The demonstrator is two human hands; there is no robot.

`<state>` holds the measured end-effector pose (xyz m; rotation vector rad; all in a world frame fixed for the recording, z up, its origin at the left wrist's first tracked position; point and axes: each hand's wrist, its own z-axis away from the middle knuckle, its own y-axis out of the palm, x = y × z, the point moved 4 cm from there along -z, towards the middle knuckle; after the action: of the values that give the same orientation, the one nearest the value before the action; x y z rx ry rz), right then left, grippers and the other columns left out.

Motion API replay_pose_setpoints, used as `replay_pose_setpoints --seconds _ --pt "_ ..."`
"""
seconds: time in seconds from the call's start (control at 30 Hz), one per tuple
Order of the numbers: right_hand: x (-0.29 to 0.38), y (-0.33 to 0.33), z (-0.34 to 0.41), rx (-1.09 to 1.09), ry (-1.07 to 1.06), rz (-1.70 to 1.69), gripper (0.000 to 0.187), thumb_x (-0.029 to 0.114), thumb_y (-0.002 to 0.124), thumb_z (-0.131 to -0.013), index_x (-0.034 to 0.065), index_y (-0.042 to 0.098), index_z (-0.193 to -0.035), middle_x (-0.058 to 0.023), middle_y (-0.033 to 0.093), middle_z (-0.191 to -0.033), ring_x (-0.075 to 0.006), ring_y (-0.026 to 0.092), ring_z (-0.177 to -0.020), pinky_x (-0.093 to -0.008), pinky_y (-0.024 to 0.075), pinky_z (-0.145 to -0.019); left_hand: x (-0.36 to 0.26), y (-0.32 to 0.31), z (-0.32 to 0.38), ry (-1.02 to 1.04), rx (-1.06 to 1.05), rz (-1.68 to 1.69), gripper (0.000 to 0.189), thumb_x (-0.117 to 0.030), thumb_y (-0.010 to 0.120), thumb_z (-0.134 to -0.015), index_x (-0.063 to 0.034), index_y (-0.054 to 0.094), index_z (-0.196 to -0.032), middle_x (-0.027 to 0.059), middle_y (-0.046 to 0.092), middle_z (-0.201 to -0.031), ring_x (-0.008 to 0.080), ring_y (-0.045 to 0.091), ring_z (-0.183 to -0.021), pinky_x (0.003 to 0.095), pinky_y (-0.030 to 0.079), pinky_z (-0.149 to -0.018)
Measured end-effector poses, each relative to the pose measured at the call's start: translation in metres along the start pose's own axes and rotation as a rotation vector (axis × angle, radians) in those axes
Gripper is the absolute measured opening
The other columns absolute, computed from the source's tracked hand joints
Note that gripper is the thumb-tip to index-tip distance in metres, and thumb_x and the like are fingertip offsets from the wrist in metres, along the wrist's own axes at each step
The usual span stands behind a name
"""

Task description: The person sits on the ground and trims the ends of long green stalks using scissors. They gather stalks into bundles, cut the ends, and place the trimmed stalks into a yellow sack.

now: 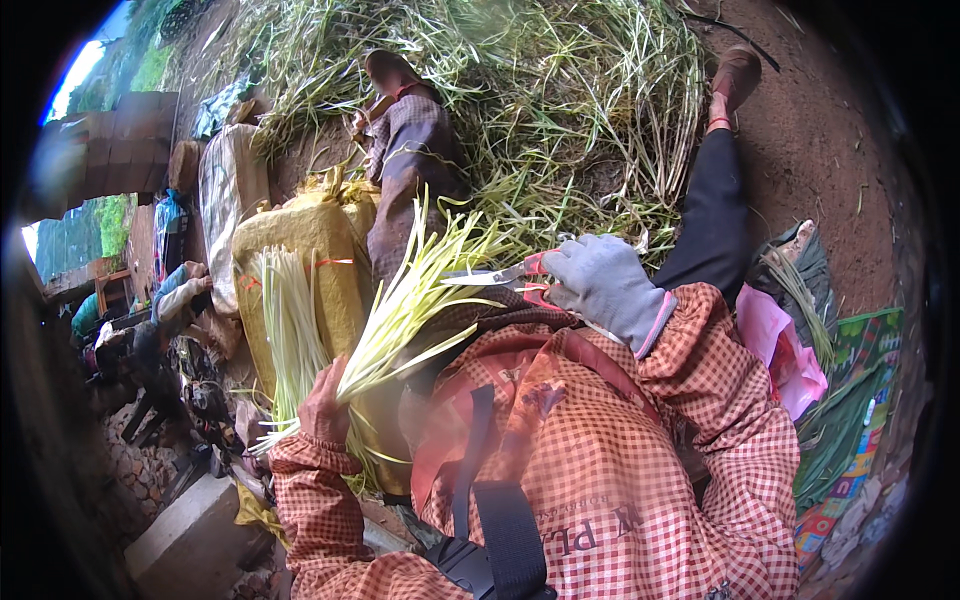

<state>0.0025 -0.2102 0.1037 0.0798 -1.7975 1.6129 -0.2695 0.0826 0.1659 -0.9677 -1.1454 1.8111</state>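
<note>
My bare left hand (pixel 325 405) grips a bunch of pale yellow-green leafy stalks (pixel 397 330), probably a chive-like vegetable, whose leaf tips fan out up and to the right. In a grey knit glove with a pink cuff, my right hand (pixel 604 289) holds red-handled scissors (pixel 491 277). Their blades lie at the right side of the leaf tips; whether they touch the leaves I cannot tell. A pile of pale cut stalks (pixel 289 322) rests beside my left hand, on a yellow woven sack (pixel 330 232).
Green stalks and straw (pixel 562 97) cover the ground around my outstretched legs. At right lie a pink plastic bag (pixel 780 352) and a colourful mat (pixel 847 450). White sacks (pixel 232 202) and another person (pixel 176 300) are at left. A concrete block (pixel 191 525) stands at lower left.
</note>
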Motion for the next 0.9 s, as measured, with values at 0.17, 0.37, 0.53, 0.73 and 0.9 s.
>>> replay_pose_setpoints --seconds 0.17,0.37,0.53,0.73,0.9 --pt "-0.004 0.005 0.004 -0.026 0.035 -0.022 0.025 0.031 0.065 -0.080 0.0142 0.062 -0.098 -0.0055 0.060 -0.079 -0.0266 0.061 -0.075 -0.0400 0.0469 -0.067 -0.008 -0.008 -0.004 0.027 -0.079 0.008 0.046 -0.005 0.062 -0.082 -0.0085 0.054 -0.127 0.0175 0.061 -0.117 0.0336 0.063 -0.103 0.0372 0.053 -0.084" --pt "-0.032 0.009 0.028 -0.078 0.321 -0.083 0.026 0.035 0.065 -0.084 0.0104 0.065 -0.093 -0.0104 0.062 -0.074 -0.0275 0.062 -0.070 -0.0389 0.0478 -0.064 -0.030 -0.021 -0.015 0.096 -0.107 0.066 0.040 -0.009 0.063 -0.084 -0.0037 0.056 -0.123 0.0172 0.063 -0.114 0.0308 0.064 -0.102 0.0361 0.053 -0.082" --pt "-0.075 0.008 0.074 -0.320 0.690 -0.538 0.020 0.025 0.065 -0.087 0.0065 0.065 -0.095 -0.0083 0.063 -0.074 -0.0144 0.058 -0.063 -0.0301 0.0477 -0.061 -0.054 -0.033 -0.027 0.010 0.073 0.878 0.023 -0.007 0.061 -0.087 0.0017 0.060 -0.109 0.0136 0.067 -0.088 0.0183 0.062 -0.065 0.0272 0.049 -0.057" --pt "-0.088 0.029 0.113 -0.617 0.620 -1.200 0.039 0.039 0.055 -0.095 0.0005 0.055 -0.101 0.0007 0.055 -0.075 -0.0056 0.048 -0.057 -0.0200 0.0409 -0.054 -0.068 -0.028 -0.036 -0.422 0.342 1.414 0.038 -0.023 0.062 -0.084 -0.0009 0.053 -0.114 0.0121 0.061 -0.072 0.0131 0.048 -0.043 0.0239 0.036 -0.039" --pt "-0.070 0.047 0.128 -0.707 0.650 -1.484 0.047 0.048 0.053 -0.093 0.0010 0.054 -0.097 0.0002 0.055 -0.074 -0.0071 0.051 -0.055 -0.0186 0.0415 -0.051 -0.032 0.014 -0.035 -0.599 0.449 1.435 0.039 -0.029 0.062 -0.087 -0.0062 0.050 -0.115 0.0129 0.059 -0.071 0.0138 0.045 -0.041 0.0255 0.037 -0.038"
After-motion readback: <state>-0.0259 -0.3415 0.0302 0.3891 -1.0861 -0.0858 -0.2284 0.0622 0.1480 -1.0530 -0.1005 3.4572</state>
